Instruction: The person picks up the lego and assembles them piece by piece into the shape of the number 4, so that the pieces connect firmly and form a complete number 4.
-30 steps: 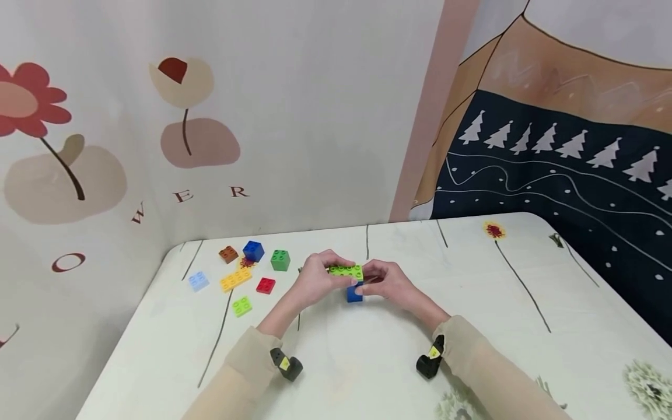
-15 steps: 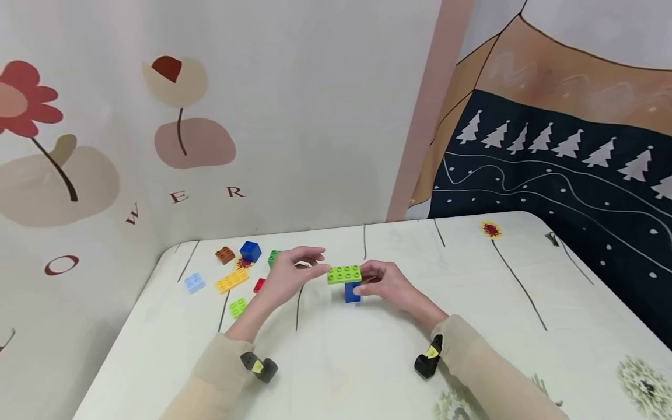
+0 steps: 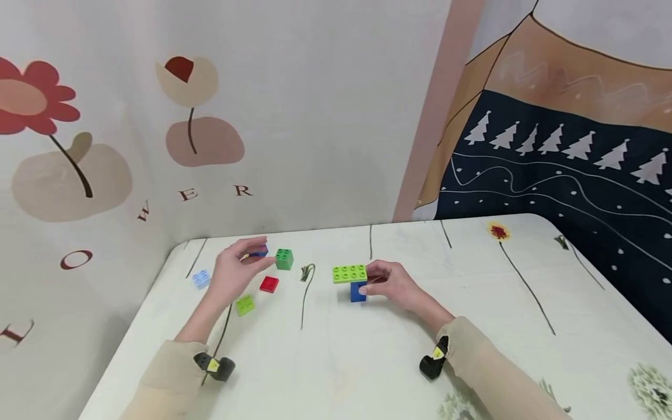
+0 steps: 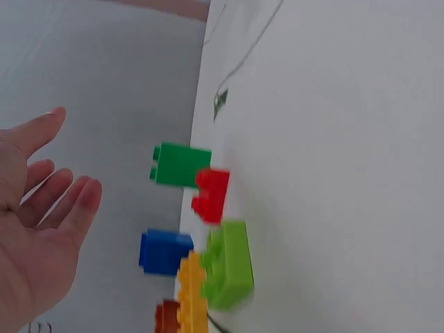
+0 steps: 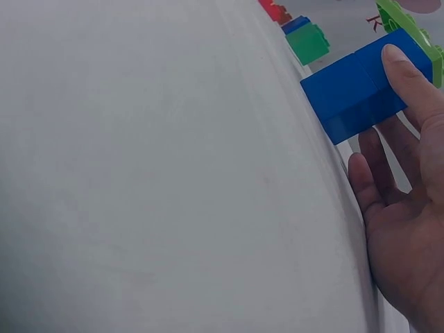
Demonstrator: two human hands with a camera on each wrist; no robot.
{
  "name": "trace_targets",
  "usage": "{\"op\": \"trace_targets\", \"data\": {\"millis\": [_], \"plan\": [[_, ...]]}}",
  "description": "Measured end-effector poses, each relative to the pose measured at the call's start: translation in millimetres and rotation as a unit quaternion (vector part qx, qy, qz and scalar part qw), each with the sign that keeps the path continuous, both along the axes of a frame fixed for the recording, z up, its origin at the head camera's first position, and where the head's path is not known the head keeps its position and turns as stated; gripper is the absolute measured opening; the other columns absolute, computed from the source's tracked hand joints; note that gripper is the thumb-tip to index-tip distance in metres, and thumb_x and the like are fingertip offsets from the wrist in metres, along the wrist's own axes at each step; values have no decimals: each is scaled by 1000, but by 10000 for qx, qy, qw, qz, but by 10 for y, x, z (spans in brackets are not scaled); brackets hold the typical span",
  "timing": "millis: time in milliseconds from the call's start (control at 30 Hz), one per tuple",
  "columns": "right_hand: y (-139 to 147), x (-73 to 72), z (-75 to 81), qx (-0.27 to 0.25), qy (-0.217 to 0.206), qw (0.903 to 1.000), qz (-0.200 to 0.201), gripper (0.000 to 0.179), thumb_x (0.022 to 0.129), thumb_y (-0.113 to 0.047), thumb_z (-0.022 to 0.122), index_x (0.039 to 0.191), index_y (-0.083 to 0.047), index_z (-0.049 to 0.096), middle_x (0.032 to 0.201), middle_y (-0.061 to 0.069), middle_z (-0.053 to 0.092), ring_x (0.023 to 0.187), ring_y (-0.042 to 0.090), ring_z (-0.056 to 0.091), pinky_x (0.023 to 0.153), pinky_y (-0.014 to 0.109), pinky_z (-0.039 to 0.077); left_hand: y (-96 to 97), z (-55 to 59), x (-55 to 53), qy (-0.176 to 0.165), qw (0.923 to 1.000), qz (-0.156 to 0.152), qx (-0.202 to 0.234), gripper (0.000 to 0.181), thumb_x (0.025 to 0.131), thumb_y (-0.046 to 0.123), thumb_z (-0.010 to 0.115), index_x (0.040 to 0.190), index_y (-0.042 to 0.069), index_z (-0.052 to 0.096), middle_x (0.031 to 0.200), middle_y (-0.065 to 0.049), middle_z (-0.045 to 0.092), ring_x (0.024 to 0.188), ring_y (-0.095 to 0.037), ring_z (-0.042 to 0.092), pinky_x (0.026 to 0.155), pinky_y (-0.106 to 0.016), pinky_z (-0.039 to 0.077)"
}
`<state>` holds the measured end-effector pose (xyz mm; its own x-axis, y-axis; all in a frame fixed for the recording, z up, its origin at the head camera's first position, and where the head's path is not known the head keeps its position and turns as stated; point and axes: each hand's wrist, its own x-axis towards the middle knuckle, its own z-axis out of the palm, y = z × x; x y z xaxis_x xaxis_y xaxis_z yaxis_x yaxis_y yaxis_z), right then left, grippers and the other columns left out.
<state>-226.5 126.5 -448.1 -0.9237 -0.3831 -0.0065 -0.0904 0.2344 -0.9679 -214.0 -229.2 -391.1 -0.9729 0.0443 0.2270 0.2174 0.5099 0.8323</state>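
Blue bricks (image 5: 357, 90) in right hand (image 3: 392, 286), left hand (image 3: 236, 270) aloft, fingers (image 4: 87, 200) loose.

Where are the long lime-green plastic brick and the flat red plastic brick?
Long lime-green plastic brick (image 3: 349, 273): head view, studded top.
Flat red plastic brick (image 3: 269, 283): head view, studded top.

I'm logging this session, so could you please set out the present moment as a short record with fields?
Surface: table with a printed cloth
Right grip: thumb and fingers on the stacked blue blocks
On top of them: long lime block, jutting out to the left in the head view
Left grip: holding nothing, near the other blocks
Other blocks: green block, red block, small lime block, pale blue block, dark blue block, yellow block, brown block
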Motion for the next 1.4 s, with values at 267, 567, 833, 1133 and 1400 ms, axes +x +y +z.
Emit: {"op": "trace_targets", "data": {"millis": [267,567,833,1133,1400], "plan": [[-2,6,1,-2,-54,10000,54,41,88,-9,82,124,2,67,116,12,73,104,23,66,86,31,56,-362,-71,45,-159,9990,390,164,54,96,20,76,142,0,57,137,-23,60,127,-40,58,87,-7,47],[35,8,6,-37,-47,10000,7,39,88,-9,82,123,2,67,115,12,73,103,24,66,85,30,55,-589,-128,9,-403,9968,673,-160,53,97,18,74,143,-2,55,142,-23,57,131,-39,54,95,-14,47],[21,-7,-25,-80,-50,10000,31,39,88,-10,82,122,2,67,115,12,73,104,24,66,86,30,55,-696,-237,-34,-842,9920,835,-433,54,97,13,73,144,-3,53,146,-25,53,135,-41,51,107,-47,43],[13,-22,-42,-28,-69,10000,26,38,89,-9,81,123,1,67,116,12,73,105,23,66,87,31,55,-679,-342,-43,-1130,9901,555,-614,56,96,11,73,145,-4,51,143,-29,53,131,-46,52,106,-54,47],[7,-10,-25,-79,-28,10000,52,38,89,-9,81,122,2,67,116,12,72,104,24,66,84,29,55,-672,-415,-58,-1200,9882,408,-857,55,93,4,75,143,-6,53,141,-28,56,126,-44,55,106,-54,47]]}}
